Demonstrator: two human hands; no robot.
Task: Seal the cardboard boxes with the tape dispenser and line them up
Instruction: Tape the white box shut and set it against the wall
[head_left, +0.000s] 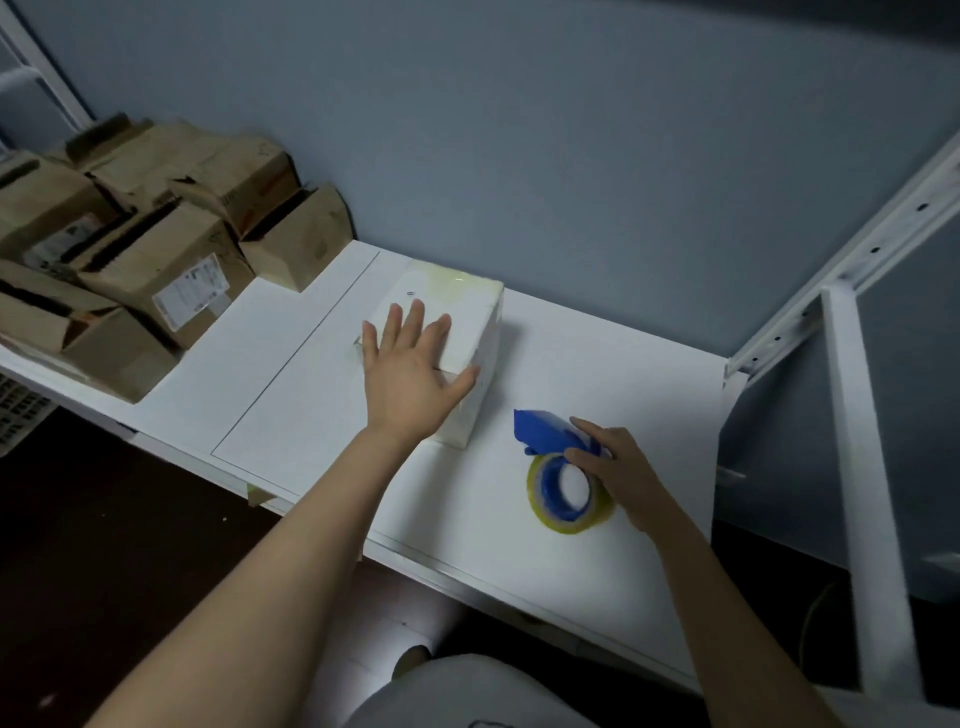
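Pressing one box (462, 312), left hand (410, 376) lies spread; right hand (626, 470) grips one tape dispenser (545, 431).

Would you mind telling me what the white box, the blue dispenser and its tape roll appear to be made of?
White rectangular box: probably cardboard with a matte white facing; a brown edge shows at the flap seam. Blue tape dispenser: likely moulded plastic, smooth and uniformly coloured. Yellowish tape roll: seemingly translucent glossy plastic film, given its see-through tint.
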